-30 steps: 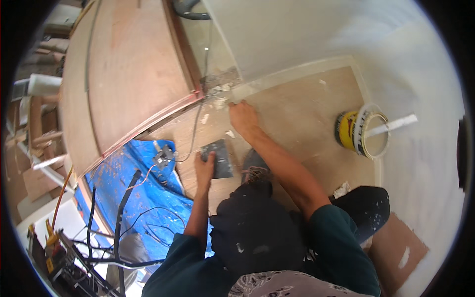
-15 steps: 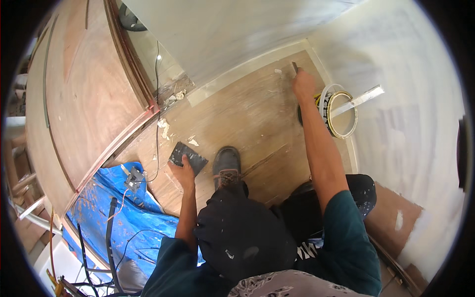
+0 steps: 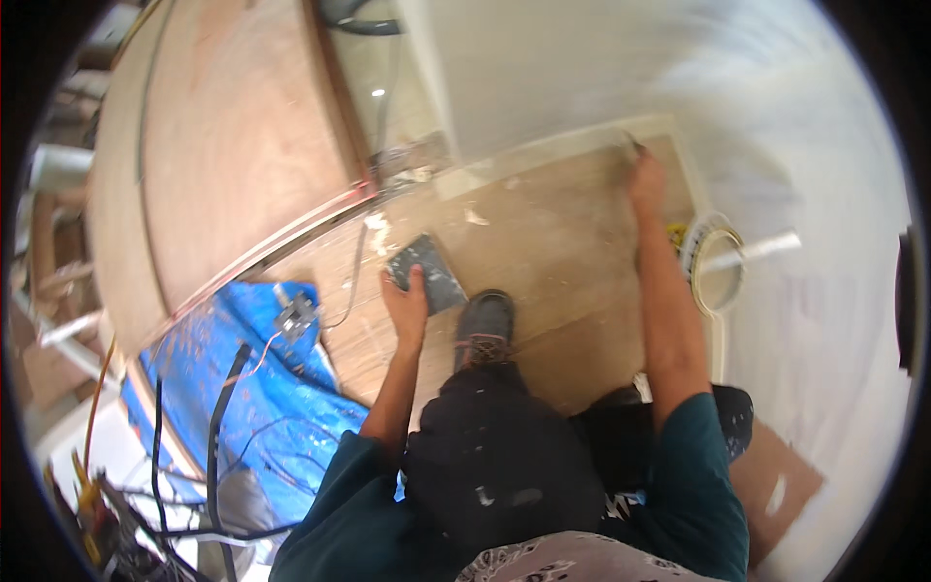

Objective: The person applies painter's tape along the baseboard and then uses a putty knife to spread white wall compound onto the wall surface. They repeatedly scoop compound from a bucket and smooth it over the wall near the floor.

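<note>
My left hand (image 3: 407, 303) grips a dark, square flat plate (image 3: 439, 278) speckled with pale smears, thumb on top, above the wooden floor. Farther off, near the corner where two pale walls meet, my right hand (image 3: 647, 186) is closed round a small thin tool, perhaps a putty knife (image 3: 631, 144); motion blur hides its exact shape. Beside my right forearm stands a bucket (image 3: 739, 283) with a yellow and black side. A whitish, flat stick (image 3: 776, 244) lies in it, with one end jutting out over the rim.
Large wooden panels (image 3: 233, 145) stand at the left. A blue tarp (image 3: 262, 388) lies below them, with a grey electrical box (image 3: 296, 315), cables and a black tube (image 3: 218, 436). Pale scraps (image 3: 378, 231) lie on the floor. My shoe (image 3: 485, 325) is between my arms.
The whole view has shifted, so the scene sits farther right and lower. Both hands keep hold of their things; the right stays near the wall's foot, blurred now.
</note>
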A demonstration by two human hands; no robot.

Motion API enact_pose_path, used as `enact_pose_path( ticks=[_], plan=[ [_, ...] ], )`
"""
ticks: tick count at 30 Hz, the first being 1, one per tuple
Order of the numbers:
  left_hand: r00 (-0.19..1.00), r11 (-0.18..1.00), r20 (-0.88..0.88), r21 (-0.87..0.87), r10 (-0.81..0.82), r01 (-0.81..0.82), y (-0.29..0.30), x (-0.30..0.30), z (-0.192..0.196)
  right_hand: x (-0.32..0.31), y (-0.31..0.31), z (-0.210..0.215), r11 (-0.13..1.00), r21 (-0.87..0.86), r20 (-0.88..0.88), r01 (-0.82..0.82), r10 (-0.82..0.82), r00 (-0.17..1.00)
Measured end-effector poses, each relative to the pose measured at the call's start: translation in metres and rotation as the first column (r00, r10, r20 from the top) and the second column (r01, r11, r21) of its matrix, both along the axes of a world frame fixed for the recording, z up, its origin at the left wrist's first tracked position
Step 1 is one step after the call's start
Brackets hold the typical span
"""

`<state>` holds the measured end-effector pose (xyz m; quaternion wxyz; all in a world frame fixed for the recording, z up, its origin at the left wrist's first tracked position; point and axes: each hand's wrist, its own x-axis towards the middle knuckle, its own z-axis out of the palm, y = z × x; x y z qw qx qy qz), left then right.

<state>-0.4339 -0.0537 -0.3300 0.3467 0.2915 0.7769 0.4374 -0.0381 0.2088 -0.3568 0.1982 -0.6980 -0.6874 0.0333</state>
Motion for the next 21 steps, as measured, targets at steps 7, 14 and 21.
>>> enact_pose_path(
  ticks=[7,14,21],
  plan=[
    [0.99,0.984,0.051,-0.13,0.129,-0.121,-0.079,-0.057,-0.052,-0.14,-0.08,0.002,0.977,-0.133,-0.114,-0.168,0.153,0.982],
    [0.959,0.954,-0.153,-0.225,-0.237,0.2,0.012,-0.068,-0.02,-0.238,-0.127,0.034,0.884,-0.248,-0.1,-0.397,0.384,0.918],
    [0.891,0.889,-0.06,-0.128,-0.45,0.44,0.047,-0.04,-0.016,-0.166,-0.083,0.066,0.924,-0.332,-0.083,-0.192,0.174,0.981]
  ],
)
